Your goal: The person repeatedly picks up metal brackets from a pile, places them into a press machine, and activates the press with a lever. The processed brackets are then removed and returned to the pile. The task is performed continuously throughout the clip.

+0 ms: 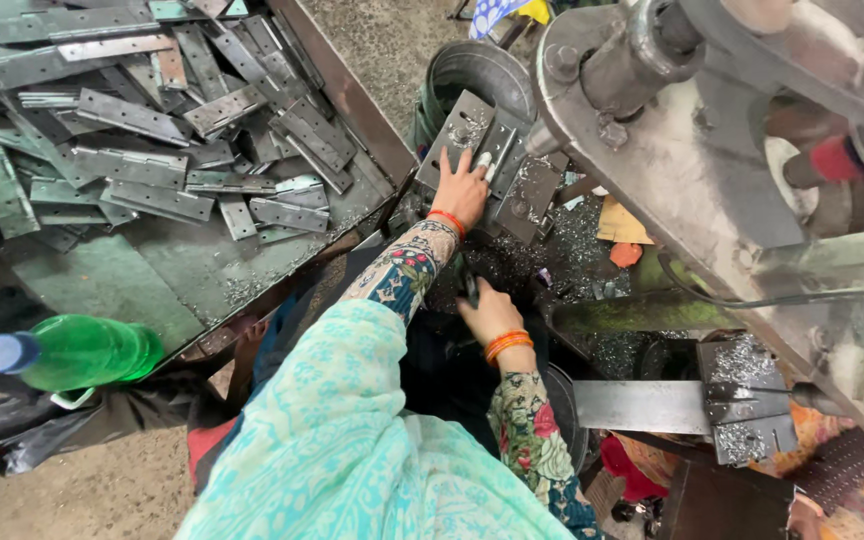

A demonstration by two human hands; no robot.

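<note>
My left hand (462,190), with an orange bangle at the wrist, reaches forward and lies on a small grey metal hinge plate (493,150), fingers pinching its edge. The plate rests on the dark press bed (527,195) under the machine head. My right hand (489,312), also with orange bangles, is closer to my body and curled around a dark handle (469,288) that is mostly hidden by the fingers. Both arms wear flowered sleeves, and a turquoise shawl covers my chest.
A metal tray (202,270) on the left holds several flat hinge plates (152,150). A green bottle with a blue cap (72,352) lies near its front corner. A round metal bucket (479,72) stands behind the bed. The big grey press machine (692,170) fills the right, with metal shavings (577,250) below.
</note>
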